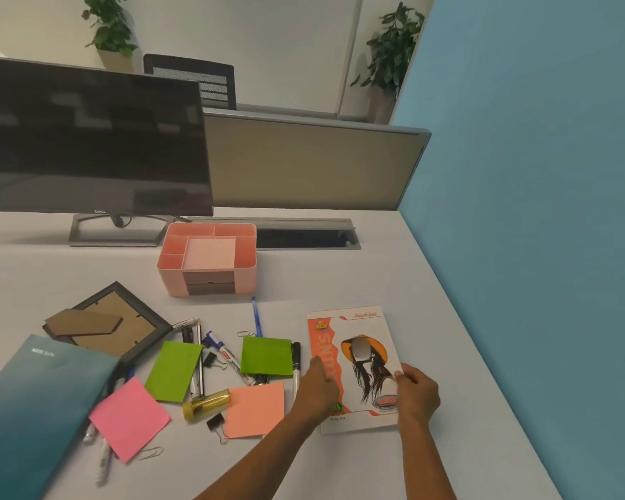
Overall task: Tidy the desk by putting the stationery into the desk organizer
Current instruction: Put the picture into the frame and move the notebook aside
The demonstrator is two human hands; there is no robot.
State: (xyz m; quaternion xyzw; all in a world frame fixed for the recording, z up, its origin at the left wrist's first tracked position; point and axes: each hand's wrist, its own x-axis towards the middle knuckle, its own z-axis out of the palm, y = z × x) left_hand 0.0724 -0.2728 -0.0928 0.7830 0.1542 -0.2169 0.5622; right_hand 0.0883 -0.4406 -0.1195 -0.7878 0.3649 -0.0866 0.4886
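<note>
We see the booklet lying flat on the table, right of centre in the lower frame. The left grip curls over its left edge and the right grip pinches its right edge. To its left lie sticky notes, markers and binder clips. The pink desk organizer stands above them at mid-frame, near the monitor.

Bare left hand, bare right hand
</note>
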